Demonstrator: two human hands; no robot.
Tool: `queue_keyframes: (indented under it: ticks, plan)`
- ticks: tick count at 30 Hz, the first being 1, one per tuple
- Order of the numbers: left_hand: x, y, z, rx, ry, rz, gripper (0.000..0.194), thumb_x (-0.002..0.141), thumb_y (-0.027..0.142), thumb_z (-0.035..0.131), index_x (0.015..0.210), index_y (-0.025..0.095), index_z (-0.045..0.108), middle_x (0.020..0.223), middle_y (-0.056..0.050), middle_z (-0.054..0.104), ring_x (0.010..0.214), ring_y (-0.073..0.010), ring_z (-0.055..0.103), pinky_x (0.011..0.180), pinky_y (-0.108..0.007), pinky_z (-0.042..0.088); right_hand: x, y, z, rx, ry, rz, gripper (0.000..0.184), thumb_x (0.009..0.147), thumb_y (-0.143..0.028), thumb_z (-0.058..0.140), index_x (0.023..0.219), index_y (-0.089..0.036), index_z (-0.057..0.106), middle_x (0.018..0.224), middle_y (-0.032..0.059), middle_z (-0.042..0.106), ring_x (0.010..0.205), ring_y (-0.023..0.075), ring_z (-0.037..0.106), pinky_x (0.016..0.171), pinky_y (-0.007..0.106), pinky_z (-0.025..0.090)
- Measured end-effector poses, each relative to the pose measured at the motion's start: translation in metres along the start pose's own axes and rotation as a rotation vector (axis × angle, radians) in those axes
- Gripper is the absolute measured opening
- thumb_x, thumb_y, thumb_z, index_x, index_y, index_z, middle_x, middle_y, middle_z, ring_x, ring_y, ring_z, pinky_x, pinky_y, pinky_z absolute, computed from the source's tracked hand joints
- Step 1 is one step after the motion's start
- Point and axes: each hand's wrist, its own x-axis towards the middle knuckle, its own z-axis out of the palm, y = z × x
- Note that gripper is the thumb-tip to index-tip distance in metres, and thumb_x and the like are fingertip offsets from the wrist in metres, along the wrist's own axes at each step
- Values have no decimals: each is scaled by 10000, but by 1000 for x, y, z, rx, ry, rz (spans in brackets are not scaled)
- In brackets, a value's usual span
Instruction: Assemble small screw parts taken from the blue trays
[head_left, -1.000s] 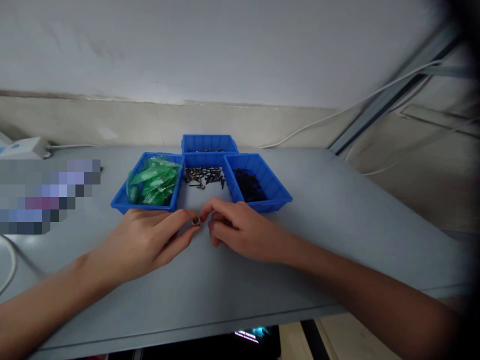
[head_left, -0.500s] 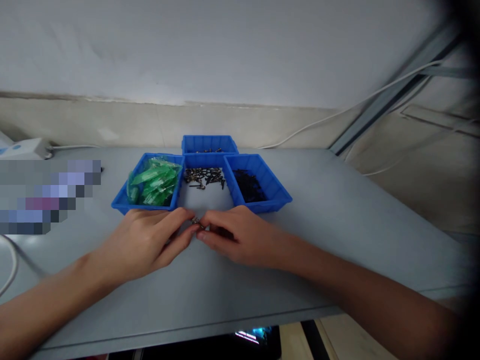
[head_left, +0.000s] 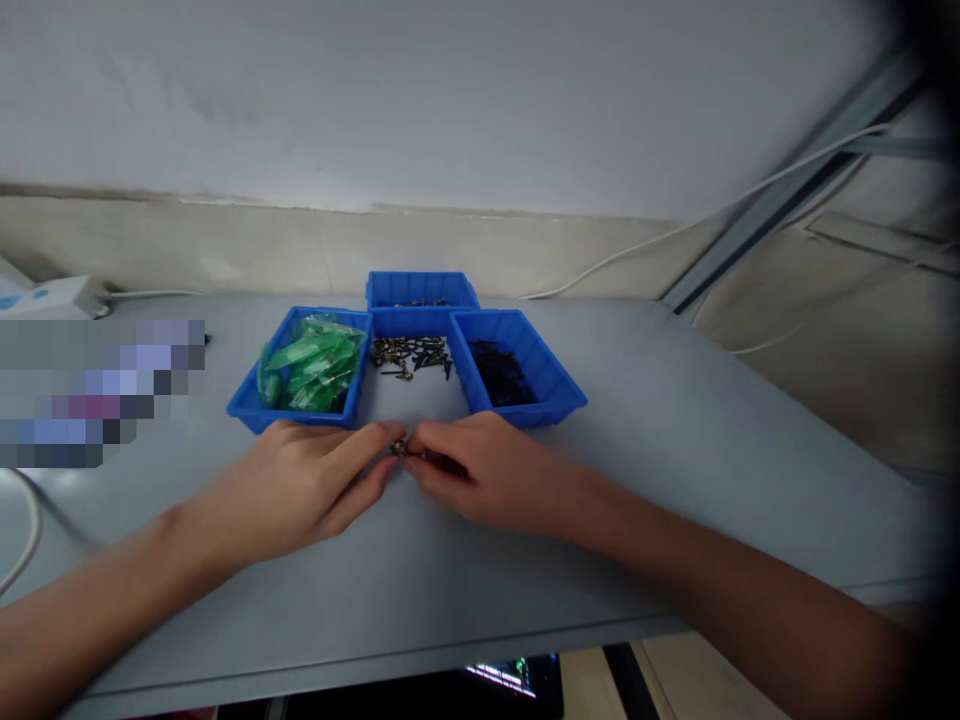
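Above the front of the table, my left hand [head_left: 300, 490] and my right hand [head_left: 491, 470] meet fingertip to fingertip. Pinched between them is a small metal screw [head_left: 400, 449], with the left thumb and forefinger at one end and the right thumb and forefinger at the other. Its finer details are too small to make out. Just beyond the hands lies a loose pile of screws [head_left: 412, 353], some shiny and some dark, with a single one [head_left: 407, 375] lying nearer to me.
Blue bins surround the pile: the left bin [head_left: 241, 400] holds green plastic packets [head_left: 315, 362], the right bin [head_left: 551, 385] dark small parts [head_left: 496, 372], the back bin [head_left: 422, 285] small metal pieces. A white cable [head_left: 622, 255] runs along the wall. A lit screen [head_left: 502, 677] shows below the table edge.
My fingertips have shifted slightly, and more of the screw shows between them. The left hand has its fingers a little further round. The bins and the pile stay put.
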Motion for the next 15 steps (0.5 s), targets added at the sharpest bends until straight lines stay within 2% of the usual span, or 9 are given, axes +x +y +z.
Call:
queue_keyframes:
  ticks: [7,15]
  plan:
    - [0,0,0,0,-50,18,211,892,264,374,1020,160,505,691,-5,632,549,-147,596,496,-270,447,-1,-1,1,-19,-35,7,141,838,-241,454,739,-158,510,625,-25,525,546,78,463,527,214,277]
    - [1,0,1,1,-160,-2,195,896,284,351,873,181,515,609,24,574,506,-133,545,462,-267,358,-1,-2,0,-44,-38,1,129,825,-227,463,741,-155,531,627,-16,532,552,86,463,531,214,282]
